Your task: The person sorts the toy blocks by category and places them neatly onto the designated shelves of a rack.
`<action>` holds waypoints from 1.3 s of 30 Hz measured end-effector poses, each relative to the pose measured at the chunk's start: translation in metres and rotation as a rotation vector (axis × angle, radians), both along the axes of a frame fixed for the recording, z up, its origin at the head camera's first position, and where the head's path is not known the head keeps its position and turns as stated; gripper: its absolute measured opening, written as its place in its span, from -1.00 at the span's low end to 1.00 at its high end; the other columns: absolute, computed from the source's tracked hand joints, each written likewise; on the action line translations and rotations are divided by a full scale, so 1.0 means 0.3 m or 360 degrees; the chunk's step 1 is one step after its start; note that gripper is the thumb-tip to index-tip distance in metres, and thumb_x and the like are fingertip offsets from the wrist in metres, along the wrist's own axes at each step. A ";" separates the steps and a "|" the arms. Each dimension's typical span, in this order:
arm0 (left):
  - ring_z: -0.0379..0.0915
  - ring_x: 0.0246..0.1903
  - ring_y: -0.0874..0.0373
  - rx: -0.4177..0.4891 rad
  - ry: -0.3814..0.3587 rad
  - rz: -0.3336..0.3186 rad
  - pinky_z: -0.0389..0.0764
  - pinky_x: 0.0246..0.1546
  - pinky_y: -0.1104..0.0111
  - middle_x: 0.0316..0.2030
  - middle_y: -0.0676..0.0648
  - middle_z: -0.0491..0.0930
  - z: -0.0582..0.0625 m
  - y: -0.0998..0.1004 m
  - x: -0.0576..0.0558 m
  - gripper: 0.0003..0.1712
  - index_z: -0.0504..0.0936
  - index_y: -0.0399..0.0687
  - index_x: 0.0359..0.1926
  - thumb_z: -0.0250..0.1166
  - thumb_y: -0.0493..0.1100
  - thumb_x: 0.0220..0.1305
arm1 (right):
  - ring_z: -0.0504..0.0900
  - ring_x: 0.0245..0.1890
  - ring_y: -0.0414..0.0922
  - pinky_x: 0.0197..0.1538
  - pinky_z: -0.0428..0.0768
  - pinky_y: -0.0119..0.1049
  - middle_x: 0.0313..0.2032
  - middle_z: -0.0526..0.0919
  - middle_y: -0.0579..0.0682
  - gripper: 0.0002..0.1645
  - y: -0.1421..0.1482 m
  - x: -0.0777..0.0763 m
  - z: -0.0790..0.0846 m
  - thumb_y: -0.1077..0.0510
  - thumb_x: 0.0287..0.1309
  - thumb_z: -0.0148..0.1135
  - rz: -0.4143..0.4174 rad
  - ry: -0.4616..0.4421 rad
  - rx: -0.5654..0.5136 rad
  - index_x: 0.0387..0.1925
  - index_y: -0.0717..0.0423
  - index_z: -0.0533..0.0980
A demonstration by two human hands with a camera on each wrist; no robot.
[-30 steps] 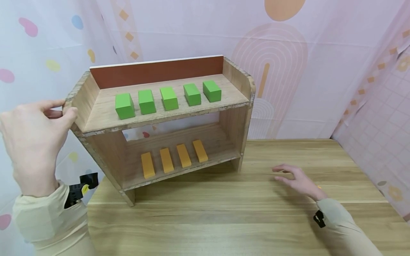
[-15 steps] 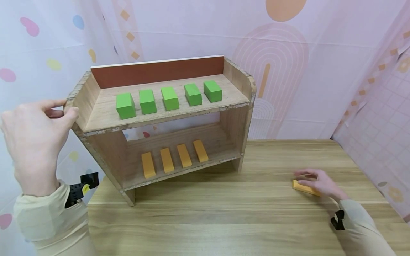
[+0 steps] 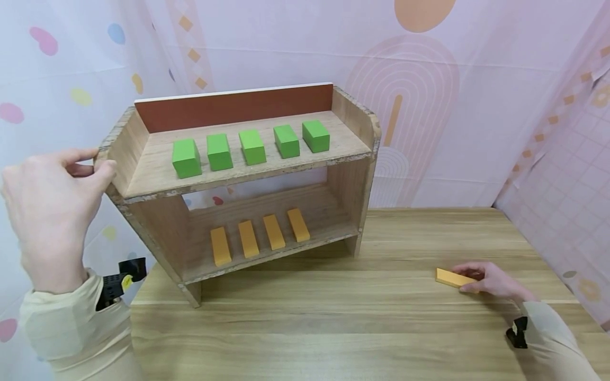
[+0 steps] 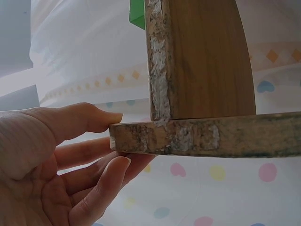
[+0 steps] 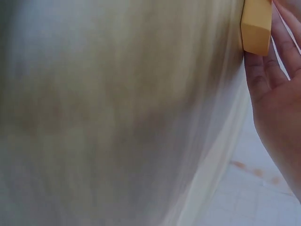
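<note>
In the head view my left hand (image 3: 52,211) grips the left side panel of a small two-tier wooden shelf (image 3: 147,169). The left wrist view has thumb and fingers on either side of the panel's edge (image 4: 169,139). At the right of the table, my right hand (image 3: 498,280) pinches an orange block (image 3: 447,277) by its right end. That block (image 5: 257,33) also appears in the right wrist view beside my hand (image 5: 280,108); whether it touches the table I cannot tell. Several green blocks (image 3: 252,147) stand in a row on the upper tier.
Several orange blocks (image 3: 249,239) lie in a row on the lower tier. A wood-grain table (image 3: 305,328) carries the shelf, which stands angled at the left. Patterned curtains (image 3: 495,127) hang behind and to the right.
My right hand has moved right and slightly nearer, reached the orange block, and taken hold of it. The left hand has kept its grip on the shelf, and the blocks there have not moved.
</note>
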State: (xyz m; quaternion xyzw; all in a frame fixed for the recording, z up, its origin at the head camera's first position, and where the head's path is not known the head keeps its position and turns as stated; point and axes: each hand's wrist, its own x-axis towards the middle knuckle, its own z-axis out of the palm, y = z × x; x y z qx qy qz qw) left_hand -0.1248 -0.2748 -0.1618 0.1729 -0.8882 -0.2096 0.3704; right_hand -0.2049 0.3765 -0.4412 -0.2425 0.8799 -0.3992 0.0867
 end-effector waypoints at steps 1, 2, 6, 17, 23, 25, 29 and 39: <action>-0.10 -0.67 0.70 -0.0002 -0.0001 0.0001 -0.01 -0.46 0.53 -0.87 0.83 -0.11 0.000 0.001 0.000 -0.51 0.66 -0.11 -0.01 0.02 -0.02 0.13 | 0.52 -0.26 -0.50 -0.27 0.48 -0.53 -0.21 0.58 -0.50 -0.52 -0.001 0.000 -0.001 0.28 0.01 0.34 -0.0003 -0.0008 0.0005 -0.01 0.42 0.50; -0.10 -0.67 0.70 0.0000 -0.0002 0.0005 -0.01 -0.46 0.53 -0.86 0.83 -0.11 0.001 0.000 0.001 -0.51 0.65 -0.10 -0.01 0.03 -0.02 0.13 | 0.52 -0.28 -0.50 -0.29 0.48 -0.52 -0.22 0.59 -0.49 -0.53 -0.002 0.000 -0.002 0.28 0.01 0.34 -0.0014 -0.0012 0.0008 -0.01 0.41 0.50; -0.10 -0.69 0.69 -0.0007 -0.0009 0.0015 0.01 -0.50 0.54 -0.86 0.83 -0.10 0.003 0.001 0.003 -0.52 0.65 -0.12 -0.01 0.04 -0.02 0.12 | 0.52 -0.30 -0.49 -0.30 0.47 -0.52 -0.23 0.61 -0.47 -0.55 -0.012 -0.003 -0.004 0.28 0.01 0.35 -0.0034 0.0008 0.0021 -0.04 0.40 0.52; -0.08 -0.66 0.66 -0.0021 -0.0012 0.0026 0.02 -0.50 0.53 -0.90 0.75 0.04 -0.001 -0.005 -0.001 -0.52 0.66 -0.10 -0.02 0.04 -0.01 0.12 | 0.48 -0.31 -0.50 -0.30 0.46 -0.53 -0.17 0.66 -0.30 -0.54 -0.051 -0.013 0.006 0.18 0.00 0.38 -0.0055 0.0026 0.0135 -0.04 0.33 0.57; 0.38 -0.40 0.09 -0.0035 -0.0048 0.0037 -0.05 -0.45 0.54 -0.55 -0.12 0.70 0.005 0.007 0.002 -0.51 0.64 -0.17 -0.01 0.04 -0.03 0.14 | 0.49 -0.30 -0.50 -0.28 0.47 -0.52 -0.12 0.69 0.16 -0.51 -0.089 -0.019 0.010 0.14 0.00 0.38 -0.0069 -0.0001 0.0175 -0.02 0.32 0.57; 0.35 -0.30 -0.19 -0.0051 -0.0055 0.0038 -0.07 -0.43 0.53 -0.24 -0.37 0.60 0.009 0.015 0.006 -0.51 0.64 -0.21 -0.01 0.04 -0.05 0.15 | 0.48 -0.29 -0.50 -0.27 0.47 -0.53 -0.11 0.68 0.19 -0.50 -0.106 -0.022 0.011 0.12 0.00 0.39 -0.0087 -0.0017 0.0175 -0.02 0.30 0.57; 0.31 -0.43 0.02 -0.0039 -0.0037 0.0043 -0.06 -0.43 0.54 -0.41 -0.27 0.67 0.012 0.016 0.007 -0.53 0.66 -0.19 -0.04 0.05 -0.06 0.13 | 0.47 -0.26 -0.50 -0.23 0.48 -0.52 -0.08 0.67 0.21 -0.50 -0.145 -0.030 0.014 0.10 0.00 0.39 -0.0097 -0.0024 0.0158 -0.01 0.26 0.58; 0.34 -0.38 -0.04 -0.0022 -0.0033 0.0030 -0.07 -0.41 0.53 -0.65 -0.07 0.67 0.011 0.011 0.006 -0.52 0.66 -0.19 -0.03 0.04 -0.06 0.12 | 0.50 -0.23 -0.47 -0.22 0.53 -0.49 0.01 0.60 0.29 -0.53 -0.243 -0.051 0.028 0.14 0.02 0.37 -0.0046 0.0048 0.0092 0.01 0.22 0.58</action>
